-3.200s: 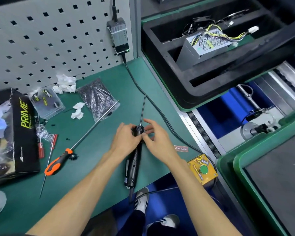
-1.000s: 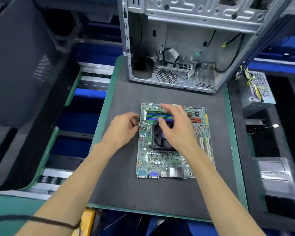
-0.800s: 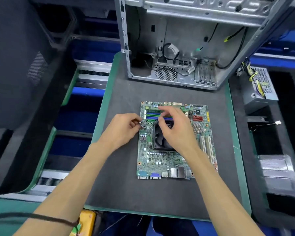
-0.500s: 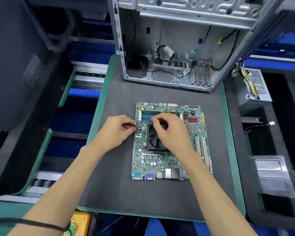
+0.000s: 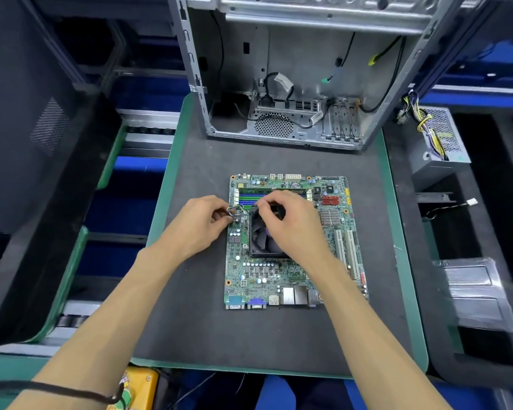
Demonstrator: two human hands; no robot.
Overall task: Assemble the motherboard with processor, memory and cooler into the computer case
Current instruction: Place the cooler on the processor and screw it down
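A green motherboard (image 5: 290,279) lies flat on the dark mat of a green-edged tray (image 5: 190,291). A black cooler fan (image 5: 264,241) sits on it, with memory sticks (image 5: 249,196) in the slots just behind. My left hand (image 5: 202,226) pinches the cooler's thin coloured cable (image 5: 234,210) at the board's left edge. My right hand (image 5: 290,226) lies over the cooler, its fingers curled at the fan's far left corner. The open metal computer case (image 5: 293,84) stands behind the board with loose cables inside.
A grey power supply (image 5: 436,143) with yellow wires sits in a black foam tray at the right. A wrapped flat part (image 5: 474,291) lies lower right. A yellow box (image 5: 137,389) is at the near edge. Black foam fills the left side.
I turned from the workbench and electric screwdriver to the tray with the motherboard. In the last second my right hand drew back from the memory slots onto the cooler's corner; the left kept pinching the cable.
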